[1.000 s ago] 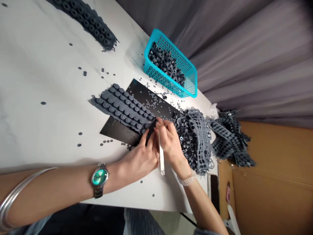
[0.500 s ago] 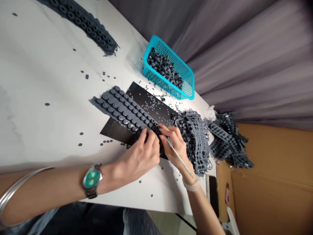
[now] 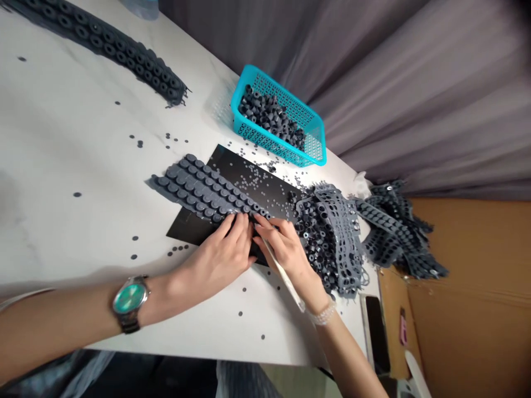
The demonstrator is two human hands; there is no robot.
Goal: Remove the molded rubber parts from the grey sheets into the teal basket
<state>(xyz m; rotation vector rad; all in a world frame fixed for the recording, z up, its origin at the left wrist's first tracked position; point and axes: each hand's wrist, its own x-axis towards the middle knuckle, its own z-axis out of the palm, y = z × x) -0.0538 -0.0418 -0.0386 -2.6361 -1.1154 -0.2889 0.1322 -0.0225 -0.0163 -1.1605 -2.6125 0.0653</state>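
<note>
A grey rubber strip (image 3: pixel 199 185) with rows of round caps lies across a black mat (image 3: pixel 244 171). My left hand (image 3: pixel 226 249), fingers bent and close together, presses on the strip's near right end. Beside it my right hand (image 3: pixel 286 249) is closed round a thin white stick (image 3: pixel 282 271) and touches the same end with its fingertips. What lies under the fingertips is hidden. Right of my right hand is a heap of small dark rings (image 3: pixel 317 243), with a perforated grey sheet (image 3: pixel 340 237) against it.
A turquoise basket (image 3: pixel 276 138) of dark rings stands at the back. Another dark strip (image 3: pixel 112 47) lies at upper left. Small discs are scattered about. Grey scraps (image 3: pixel 394 226), a phone (image 3: pixel 376 331) and a cardboard box (image 3: pixel 477 265) are at right.
My left hand has flattened from a pinch onto the strip, its fingers now lying along the edge. My right hand and the stick have shifted slightly left. The view has moved a little.
</note>
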